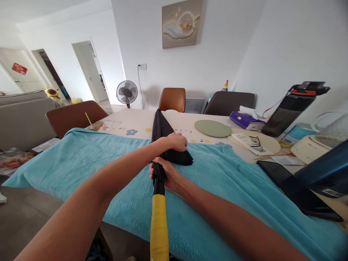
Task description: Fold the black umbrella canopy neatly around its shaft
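Note:
A folded black umbrella [160, 130] with a yellow handle [159, 224] lies lengthwise on a turquoise blanket [81, 159] spread over the table. My left hand [176, 141] reaches across and is closed over the umbrella's black fabric near its wide end. My right hand [163, 174] is wrapped round the shaft just above the yellow handle, which points toward me.
To the right on the table lie a green round mat [212, 128], a purple box [246, 120], glasses on a paper [255, 142], a dark bottle [290, 108] and a black tablet [293, 188]. Brown chairs [172, 99] and a fan [127, 92] stand behind.

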`<action>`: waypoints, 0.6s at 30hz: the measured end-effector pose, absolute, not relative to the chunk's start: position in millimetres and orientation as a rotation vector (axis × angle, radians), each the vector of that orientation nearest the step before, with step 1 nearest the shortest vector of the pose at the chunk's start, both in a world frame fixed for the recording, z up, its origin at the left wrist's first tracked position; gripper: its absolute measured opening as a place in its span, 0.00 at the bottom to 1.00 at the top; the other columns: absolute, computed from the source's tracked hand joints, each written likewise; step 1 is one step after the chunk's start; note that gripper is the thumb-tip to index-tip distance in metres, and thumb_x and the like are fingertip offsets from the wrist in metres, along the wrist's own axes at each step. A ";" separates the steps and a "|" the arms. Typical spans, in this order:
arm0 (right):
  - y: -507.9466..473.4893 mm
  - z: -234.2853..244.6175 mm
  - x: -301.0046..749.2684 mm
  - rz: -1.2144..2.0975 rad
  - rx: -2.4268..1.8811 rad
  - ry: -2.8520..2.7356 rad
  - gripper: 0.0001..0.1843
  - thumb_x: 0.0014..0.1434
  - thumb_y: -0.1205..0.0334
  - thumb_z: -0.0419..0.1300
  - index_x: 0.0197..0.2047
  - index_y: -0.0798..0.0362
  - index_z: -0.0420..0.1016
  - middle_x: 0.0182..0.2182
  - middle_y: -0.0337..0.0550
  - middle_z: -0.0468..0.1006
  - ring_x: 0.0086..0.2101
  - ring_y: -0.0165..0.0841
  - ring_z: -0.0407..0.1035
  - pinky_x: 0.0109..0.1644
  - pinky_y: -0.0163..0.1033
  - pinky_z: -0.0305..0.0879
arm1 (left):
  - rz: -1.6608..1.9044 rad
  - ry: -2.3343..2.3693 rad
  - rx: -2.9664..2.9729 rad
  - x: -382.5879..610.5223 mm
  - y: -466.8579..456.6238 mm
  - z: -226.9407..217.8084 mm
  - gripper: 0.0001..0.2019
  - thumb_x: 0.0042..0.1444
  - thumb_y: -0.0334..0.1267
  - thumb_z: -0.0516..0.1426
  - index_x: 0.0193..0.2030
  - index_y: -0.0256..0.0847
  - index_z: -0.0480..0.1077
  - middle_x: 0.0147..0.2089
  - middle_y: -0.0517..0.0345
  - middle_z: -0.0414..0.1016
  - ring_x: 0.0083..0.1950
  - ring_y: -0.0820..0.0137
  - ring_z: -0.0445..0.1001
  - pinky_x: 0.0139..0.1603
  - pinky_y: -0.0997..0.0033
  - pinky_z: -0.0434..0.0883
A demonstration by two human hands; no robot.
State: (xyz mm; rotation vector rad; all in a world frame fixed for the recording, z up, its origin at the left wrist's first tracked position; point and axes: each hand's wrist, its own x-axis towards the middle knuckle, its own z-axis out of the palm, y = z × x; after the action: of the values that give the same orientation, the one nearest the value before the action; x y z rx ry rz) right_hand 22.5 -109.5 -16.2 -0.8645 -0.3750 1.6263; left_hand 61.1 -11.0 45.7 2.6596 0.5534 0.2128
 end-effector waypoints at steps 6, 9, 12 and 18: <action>-109.1 -19.0 22.0 1.606 -0.817 -0.401 0.04 0.51 0.67 0.55 0.29 0.57 0.63 0.18 0.36 0.65 0.18 0.26 0.63 0.21 0.34 0.64 | -0.388 0.540 3.001 73.1 -17.9 46.2 0.22 0.43 0.30 0.53 0.47 0.51 0.70 0.49 0.53 0.69 0.48 0.63 0.67 0.46 0.66 0.65; -108.9 -19.6 21.7 1.601 -0.796 -0.411 0.03 0.52 0.67 0.53 0.29 0.58 0.63 0.16 0.37 0.65 0.17 0.27 0.62 0.21 0.34 0.65 | -0.284 0.472 3.151 76.0 -20.9 41.5 0.17 0.46 0.31 0.52 0.43 0.48 0.72 0.45 0.52 0.72 0.46 0.64 0.69 0.44 0.68 0.65; -109.1 -18.2 21.3 1.614 -0.795 -0.398 0.04 0.52 0.66 0.53 0.28 0.58 0.63 0.17 0.37 0.65 0.17 0.27 0.63 0.20 0.34 0.65 | -0.047 0.471 3.229 70.7 -21.1 42.7 0.14 0.51 0.33 0.49 0.40 0.45 0.74 0.41 0.50 0.73 0.43 0.63 0.70 0.40 0.67 0.65; -110.4 -13.4 21.6 1.639 -0.829 -0.338 0.06 0.54 0.64 0.54 0.31 0.58 0.63 0.20 0.38 0.67 0.18 0.26 0.63 0.19 0.33 0.65 | 0.537 0.634 3.104 38.9 -13.2 61.1 0.15 0.55 0.33 0.45 0.42 0.43 0.70 0.38 0.52 0.72 0.41 0.65 0.70 0.37 0.69 0.65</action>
State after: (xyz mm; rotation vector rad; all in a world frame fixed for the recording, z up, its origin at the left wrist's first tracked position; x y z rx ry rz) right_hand 21.6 -110.4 -13.4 -0.8294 -0.3382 1.6388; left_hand 38.9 -13.2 61.1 3.1036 0.6338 0.5374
